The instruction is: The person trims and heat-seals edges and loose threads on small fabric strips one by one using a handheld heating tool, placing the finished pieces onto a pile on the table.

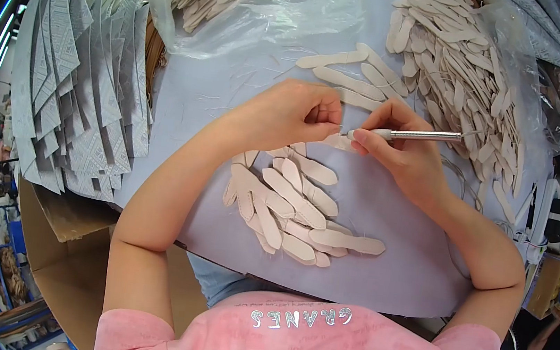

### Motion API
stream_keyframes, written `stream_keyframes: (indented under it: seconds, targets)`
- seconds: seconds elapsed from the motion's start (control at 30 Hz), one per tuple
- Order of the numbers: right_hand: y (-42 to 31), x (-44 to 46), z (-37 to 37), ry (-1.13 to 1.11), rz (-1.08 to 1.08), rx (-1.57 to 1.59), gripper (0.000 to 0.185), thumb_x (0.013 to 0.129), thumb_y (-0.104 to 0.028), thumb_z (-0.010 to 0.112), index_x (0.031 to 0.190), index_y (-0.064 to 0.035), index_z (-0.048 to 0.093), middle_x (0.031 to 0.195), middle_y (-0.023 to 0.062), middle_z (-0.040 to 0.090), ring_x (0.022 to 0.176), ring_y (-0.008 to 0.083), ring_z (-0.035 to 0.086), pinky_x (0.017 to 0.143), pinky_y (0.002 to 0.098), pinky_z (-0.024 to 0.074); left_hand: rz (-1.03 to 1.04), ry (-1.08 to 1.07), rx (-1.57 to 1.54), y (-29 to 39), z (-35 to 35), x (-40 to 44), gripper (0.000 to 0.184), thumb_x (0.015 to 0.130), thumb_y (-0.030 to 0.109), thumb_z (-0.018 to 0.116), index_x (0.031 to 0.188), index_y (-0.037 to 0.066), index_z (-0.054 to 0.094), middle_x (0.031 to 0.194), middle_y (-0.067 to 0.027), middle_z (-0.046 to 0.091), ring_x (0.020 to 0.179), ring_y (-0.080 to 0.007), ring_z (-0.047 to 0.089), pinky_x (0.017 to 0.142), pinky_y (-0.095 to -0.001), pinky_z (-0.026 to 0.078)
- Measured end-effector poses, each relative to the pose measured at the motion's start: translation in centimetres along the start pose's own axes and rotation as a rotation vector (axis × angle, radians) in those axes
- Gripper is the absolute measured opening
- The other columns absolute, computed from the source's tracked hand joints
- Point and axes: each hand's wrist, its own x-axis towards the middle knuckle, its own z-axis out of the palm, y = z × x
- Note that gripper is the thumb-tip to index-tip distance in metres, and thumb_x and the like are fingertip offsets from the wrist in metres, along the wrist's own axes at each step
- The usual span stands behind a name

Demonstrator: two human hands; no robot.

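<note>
Left hand [302,111], fingers curled closed, any thread pinched undiscernible; right hand [401,156], gripping a pen-like tool [427,136]; pale strip [340,142] lay beneath, on the counter [394,210]; near pile [290,204], right-hand heap [472,94] lay apart; finished share was indeterminable.

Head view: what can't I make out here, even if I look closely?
All in the head view:
- Left hand: anything its fingertips may pinch, too small and hidden by curled fingers.
- Pen-like tool in the right hand: its tip, too small.
- Pale piece between them: partly covered by fingers.
- Near pile: lowest pieces, under upper ones.
</note>
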Motion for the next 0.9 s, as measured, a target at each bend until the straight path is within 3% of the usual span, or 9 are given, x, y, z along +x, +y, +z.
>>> stream_keyframes:
  seconds: [0.37,0.5,0.63,0.73,0.9]
  targets:
    - [0.3,0.1,0.0,-0.008,-0.027,-0.011,0.014,0.089,-0.007,0.069,0.089,-0.0034,0.056,0.081,0.0023,0.064,0.075,0.0054,0.058,0.068,0.0203,0.0452,0.024,0.031,-0.016,0.4,0.2,-0.1,0.009,0.089,0.006,0.067,0.086,0.003,0.06,0.066,0.0024,0.051,0.061,-0.0065,0.046,0.054,-0.0249,0.039]
    - [0.4,-0.1,-0.1,0.008,-0.04,0.04,0.015,0.088,-0.008,0.07,0.087,-0.0046,0.055,0.078,0.001,0.062,0.071,0.0044,0.056,0.063,0.0198,0.0429,-0.128,0.054,-0.162,0.8,-0.1,-0.5,0.008,0.089,0.006,0.067,0.086,0.003,0.06,0.068,0.0024,0.053,0.062,-0.0062,0.049,0.053,-0.0246,0.039]
    - [0.1,-0.4,-0.5,-0.02,-0.029,-0.038,0.017,0.086,-0.009,0.071,0.085,-0.0058,0.055,0.074,-0.001,0.059,0.066,0.0033,0.053,0.058,0.0199,0.0393,0.05,0.036,0.022,0.7,0.0,-0.7,0.007,0.086,0.005,0.069,0.086,0.004,0.061,0.073,-0.0005,0.057,0.062,-0.0107,0.055,0.055,-0.0267,0.043]
    - [0.1,-0.3,-0.6,-0.036,-0.024,0.016,0.018,0.085,-0.009,0.072,0.082,-0.0066,0.054,0.07,-0.0026,0.056,0.062,0.0025,0.05,0.054,0.0206,0.0361,0.268,0.06,0.233,0.5,0.8,-0.9,0.008,0.083,0.008,0.069,0.085,0.004,0.061,0.085,-0.0053,0.062,0.069,-0.0232,0.063,0.062,-0.0348,0.049]
    - [-0.1,-0.3,-0.6,-0.041,-0.015,0.019,0.018,0.085,-0.008,0.072,0.082,-0.0063,0.054,0.069,-0.0031,0.055,0.061,0.0022,0.049,0.054,0.0202,0.0354,0.237,0.092,0.424,1.4,1.6,-1.2,0.009,0.08,0.006,0.069,0.084,0.005,0.062,0.088,-0.0052,0.062,0.073,-0.0265,0.063,0.065,-0.0373,0.051]
